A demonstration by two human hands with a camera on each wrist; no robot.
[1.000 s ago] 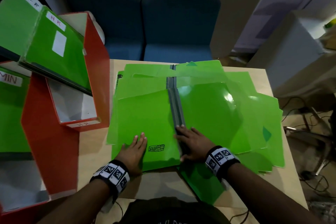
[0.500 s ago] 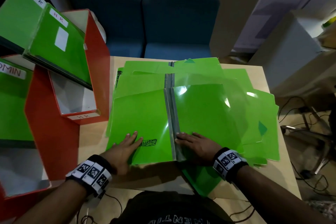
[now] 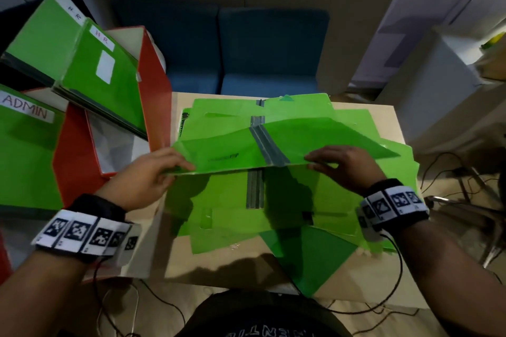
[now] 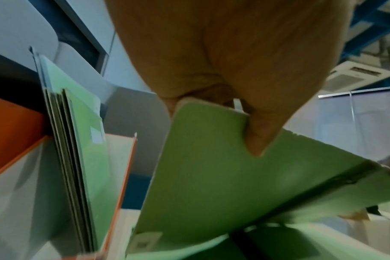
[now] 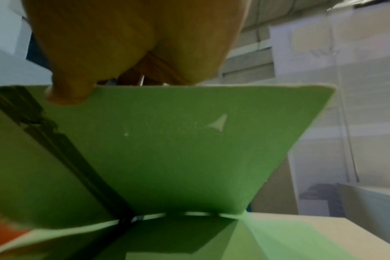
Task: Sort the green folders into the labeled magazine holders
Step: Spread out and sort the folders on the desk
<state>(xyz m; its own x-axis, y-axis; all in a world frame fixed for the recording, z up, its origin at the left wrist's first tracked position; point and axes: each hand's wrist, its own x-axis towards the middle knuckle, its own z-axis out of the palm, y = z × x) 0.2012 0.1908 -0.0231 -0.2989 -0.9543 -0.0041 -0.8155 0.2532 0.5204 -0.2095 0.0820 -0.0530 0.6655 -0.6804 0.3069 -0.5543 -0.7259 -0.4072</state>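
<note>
An opened green folder (image 3: 224, 149) with a grey spine (image 3: 269, 149) is lifted off the pile of green folders (image 3: 295, 208) on the table. My left hand (image 3: 153, 172) pinches its near left corner (image 4: 211, 140), thumb underneath. On the near right edge my right hand (image 3: 342, 164) grips it, and its underside (image 5: 167, 149) fills the right wrist view. An orange magazine holder (image 3: 156, 82) marked HR stands at the left with green folders (image 3: 104, 76) in it. A nearer holder (image 3: 68, 161) keeps a folder labelled ADMIN (image 3: 27, 109).
The beige table (image 3: 301, 276) carries the pile, with its near edge close to my body. Blue seats (image 3: 246, 49) stand behind the table. A white cabinet (image 3: 438, 85) and cables (image 3: 451, 172) lie to the right.
Both hands moved from lying flat on the opened folder to gripping its near edge. The folder has risen off the pile.
</note>
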